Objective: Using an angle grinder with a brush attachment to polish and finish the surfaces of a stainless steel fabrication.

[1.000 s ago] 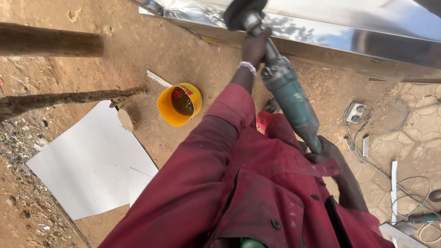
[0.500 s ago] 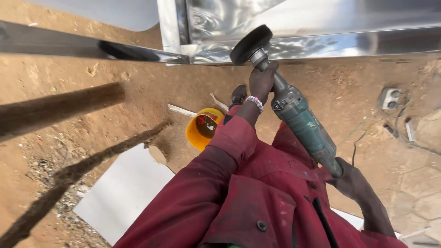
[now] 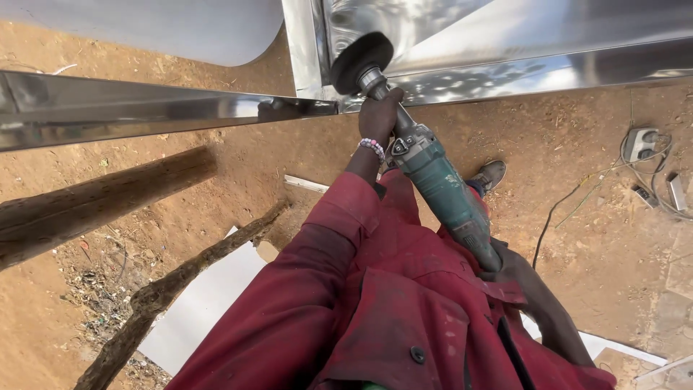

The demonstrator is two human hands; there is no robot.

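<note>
The person held a green power tool (image 3: 437, 180) with both hands. The left hand (image 3: 380, 115) was wrapped tight around the front of it, just behind the round black pad (image 3: 361, 61). The right hand (image 3: 509, 263) was clamped on the back end, near the body. The two hands were well apart, one at each end.

The tool was in the middle of the scene and pointed far, up and away. Its pad touched the shiny metal frame (image 3: 462, 76) where a tall bar met a long bar.

The tool looked heavy, hard and stiff, so it likely needed two hands, one on the neck and one on the back grip. The shiny metal looked smooth and slippery.

A black cord (image 3: 556, 217) lay on the brown dirt ground (image 3: 592, 260) to the right. A white board (image 3: 206, 307) and a rough log (image 3: 94, 209) lay to the left.
</note>
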